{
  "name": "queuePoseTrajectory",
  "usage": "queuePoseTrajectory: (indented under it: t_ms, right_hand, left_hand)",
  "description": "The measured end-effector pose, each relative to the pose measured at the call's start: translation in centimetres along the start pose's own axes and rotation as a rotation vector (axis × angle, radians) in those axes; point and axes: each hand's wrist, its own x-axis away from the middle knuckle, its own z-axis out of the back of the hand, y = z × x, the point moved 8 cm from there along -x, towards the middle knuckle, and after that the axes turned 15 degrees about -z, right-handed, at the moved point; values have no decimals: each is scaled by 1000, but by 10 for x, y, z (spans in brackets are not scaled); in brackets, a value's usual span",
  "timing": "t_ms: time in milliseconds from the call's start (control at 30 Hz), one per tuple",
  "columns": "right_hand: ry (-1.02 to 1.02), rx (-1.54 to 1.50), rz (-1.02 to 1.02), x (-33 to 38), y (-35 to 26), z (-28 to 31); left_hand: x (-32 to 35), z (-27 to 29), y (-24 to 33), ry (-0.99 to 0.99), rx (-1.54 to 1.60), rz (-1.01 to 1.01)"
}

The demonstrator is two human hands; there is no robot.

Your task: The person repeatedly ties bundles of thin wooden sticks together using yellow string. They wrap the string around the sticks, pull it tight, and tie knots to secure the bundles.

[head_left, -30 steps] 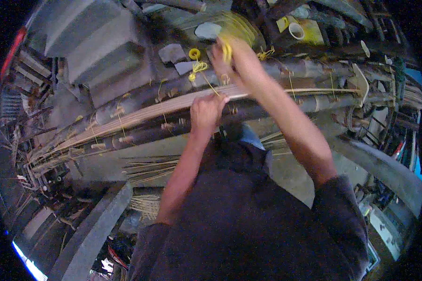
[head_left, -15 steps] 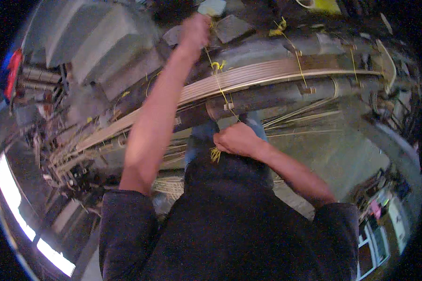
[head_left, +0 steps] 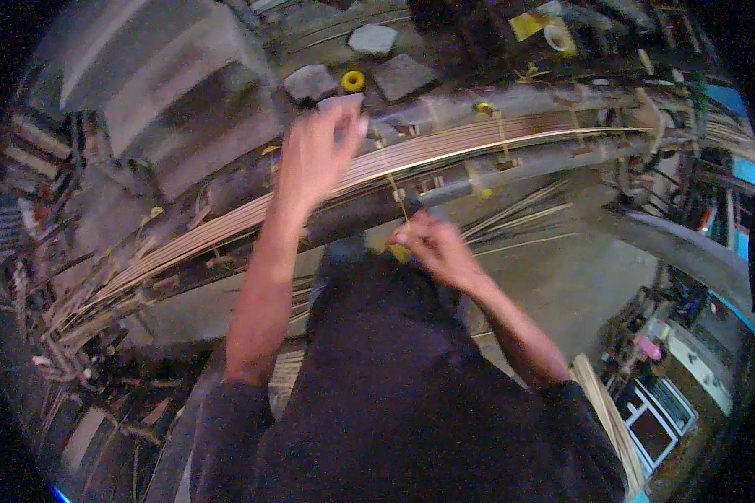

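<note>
A long row of thin pale strips [head_left: 457, 147] runs across in front of me, laid between dark poles [head_left: 335, 216]. A yellow cord [head_left: 387, 162] crosses the strips and passes down to my right hand [head_left: 439, 250]. That hand is closed, pinching the cord near my lap, with a yellow tuft just below its fingers. My left hand [head_left: 320, 149] hovers over the far side of the strips, slightly blurred, its fingers and thumb apart and nothing visible in them. Just beyond it, a small yellow ring-shaped roll [head_left: 353, 80] lies between flat grey stones [head_left: 404, 77].
More yellow ties [head_left: 502, 138] cross the strips farther right. A pale stone slab [head_left: 372, 38] and a whitish roll [head_left: 558, 37] lie at the back. Loose strips [head_left: 520, 220] stick out below the poles at right. Large grey curved sheets [head_left: 172, 75] stand at the far left.
My left hand has come back from the far stones toward the strips and spread its fingers, uncovering the yellow roll. The right hand stays low on the cord, its grip shifted to a pinch.
</note>
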Motion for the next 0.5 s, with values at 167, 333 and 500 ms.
queuePoseTrajectory:
  t_ms: [167,333,500]
  right_hand:
    - [-164,830,438,-50,-203,34]
    - [-238,454,140,-196,-155,37]
    - [25,465,161,-151,-111,53]
  left_hand:
    - [86,-46,1,162,-230,-150]
    - [71,-38,14,241,-234,-110]
    - [67,-41,15,210,-272,-89]
